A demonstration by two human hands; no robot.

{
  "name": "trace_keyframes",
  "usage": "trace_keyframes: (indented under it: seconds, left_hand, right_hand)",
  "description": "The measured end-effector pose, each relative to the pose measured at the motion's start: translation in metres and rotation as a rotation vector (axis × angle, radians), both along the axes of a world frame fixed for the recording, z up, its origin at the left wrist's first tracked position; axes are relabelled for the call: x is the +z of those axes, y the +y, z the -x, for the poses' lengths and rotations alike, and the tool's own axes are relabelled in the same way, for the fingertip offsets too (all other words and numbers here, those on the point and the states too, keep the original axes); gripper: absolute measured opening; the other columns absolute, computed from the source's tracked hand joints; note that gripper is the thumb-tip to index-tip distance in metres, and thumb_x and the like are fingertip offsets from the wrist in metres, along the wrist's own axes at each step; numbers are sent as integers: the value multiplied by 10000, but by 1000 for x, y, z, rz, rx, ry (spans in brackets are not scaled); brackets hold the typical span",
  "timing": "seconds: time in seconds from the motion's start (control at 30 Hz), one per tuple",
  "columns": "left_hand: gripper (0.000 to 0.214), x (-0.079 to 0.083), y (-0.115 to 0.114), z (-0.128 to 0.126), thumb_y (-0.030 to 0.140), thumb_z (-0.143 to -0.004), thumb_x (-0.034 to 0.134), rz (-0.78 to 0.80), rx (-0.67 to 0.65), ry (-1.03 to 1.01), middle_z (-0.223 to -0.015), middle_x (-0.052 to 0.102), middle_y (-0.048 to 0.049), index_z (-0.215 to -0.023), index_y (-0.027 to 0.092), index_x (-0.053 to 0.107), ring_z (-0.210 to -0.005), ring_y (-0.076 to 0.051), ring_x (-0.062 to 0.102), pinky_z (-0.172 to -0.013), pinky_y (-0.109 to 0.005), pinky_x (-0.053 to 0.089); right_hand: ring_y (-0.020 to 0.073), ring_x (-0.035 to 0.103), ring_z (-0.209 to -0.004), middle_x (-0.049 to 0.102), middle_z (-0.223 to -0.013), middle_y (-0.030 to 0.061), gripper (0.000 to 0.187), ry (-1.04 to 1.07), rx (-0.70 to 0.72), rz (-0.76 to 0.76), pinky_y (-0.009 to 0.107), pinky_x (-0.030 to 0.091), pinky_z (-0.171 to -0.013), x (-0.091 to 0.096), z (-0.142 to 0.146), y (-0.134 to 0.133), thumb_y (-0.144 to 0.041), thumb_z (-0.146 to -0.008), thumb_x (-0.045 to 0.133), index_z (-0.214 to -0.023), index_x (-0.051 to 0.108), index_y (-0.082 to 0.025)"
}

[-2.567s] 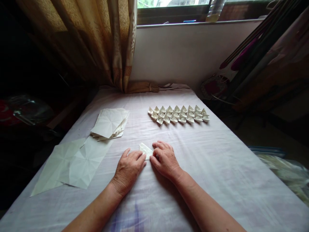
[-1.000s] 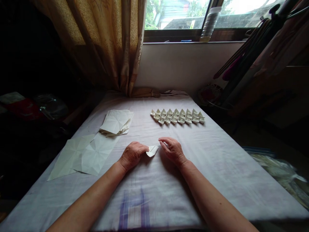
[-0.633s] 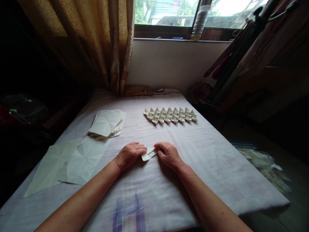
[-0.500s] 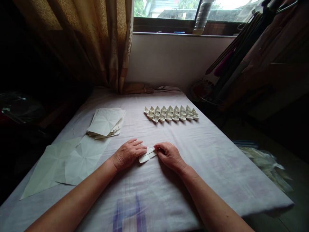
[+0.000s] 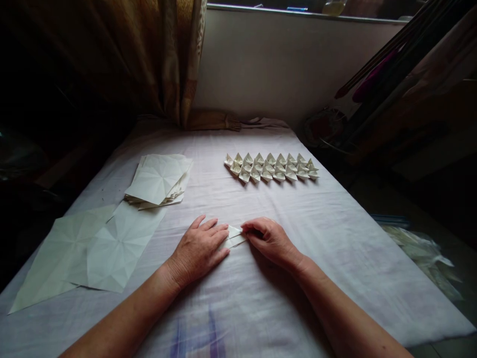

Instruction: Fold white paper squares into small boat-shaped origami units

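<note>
A small folded piece of white paper (image 5: 234,235) lies on the cloth-covered table (image 5: 335,248) between my hands. My left hand (image 5: 199,248) lies flat on its left part, fingers stretched out and pressing down. My right hand (image 5: 270,239) pinches the paper's right end with curled fingers. Much of the paper is hidden under my left fingers.
Several finished folded paper pieces (image 5: 271,167) stand in two rows at the far middle. A stack of creased square sheets (image 5: 158,180) lies at the left, with two larger creased sheets (image 5: 89,248) nearer. A curtain (image 5: 175,59) hangs behind. A plastic bag (image 5: 421,248) lies off the right edge.
My left hand has gone from curled beside the paper to flat on top of it. My right hand has closed on the paper's right end. The camera has tilted down.
</note>
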State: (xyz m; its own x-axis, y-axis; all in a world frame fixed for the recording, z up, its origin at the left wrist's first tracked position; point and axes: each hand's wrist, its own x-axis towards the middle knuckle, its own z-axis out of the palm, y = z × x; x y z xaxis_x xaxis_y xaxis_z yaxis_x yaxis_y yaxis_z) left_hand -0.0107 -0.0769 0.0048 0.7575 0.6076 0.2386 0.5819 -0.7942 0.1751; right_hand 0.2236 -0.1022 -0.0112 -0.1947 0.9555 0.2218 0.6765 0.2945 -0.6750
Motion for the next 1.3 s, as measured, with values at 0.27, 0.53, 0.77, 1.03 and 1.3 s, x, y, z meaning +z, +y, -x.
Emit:
trace_keyframes:
  seconds: [0.27,0.53,0.77,1.03,1.3]
  left_hand:
    - [351,-2,2,1,362,-857,626,35,8,-56,-1210,699,-72,-1173,207,639,-1176,-281,606,-1105,-520,329]
    - [305,-4,2,2,313,-872,592,57,12,-77,-1239,688,-52,-1155,212,645,-1201,-265,589,-1129,-495,306]
    - [321,-4,0,-1,392,-881,600,67,42,-94,-1219,697,-65,-1136,203,652,-1185,-281,592,-1126,-515,298]
    - [321,-3,-1,-2,401,-898,585,47,33,-96,-1210,691,-71,-1141,206,660,-1200,-279,567,-1103,-498,332]
    - [223,2,-9,-2,299,-901,588,26,95,-97,-963,664,-56,-1090,214,670,-877,-218,584,-797,-357,472]
  right_hand:
    - [176,670,-824,740,-891,19,188,-7,41,8,307,509,-790,2,-3,2,-120,-817,593,-911,706,-238]
    - [185,657,-849,734,-906,25,163,12,84,23,324,486,-804,6,-6,0,-160,-850,601,-954,698,-239]
    - [193,639,-849,722,-915,29,183,-55,73,-27,328,460,-784,7,-1,-2,-150,-844,596,-964,697,-245]
    - [170,578,-798,681,-905,38,152,-221,114,-225,303,421,-741,5,9,-7,-212,-921,578,-975,711,-259]
    - [161,558,-731,672,-818,29,154,-173,68,-247,291,418,-706,-1,17,-4,-222,-926,577,-850,711,-228]
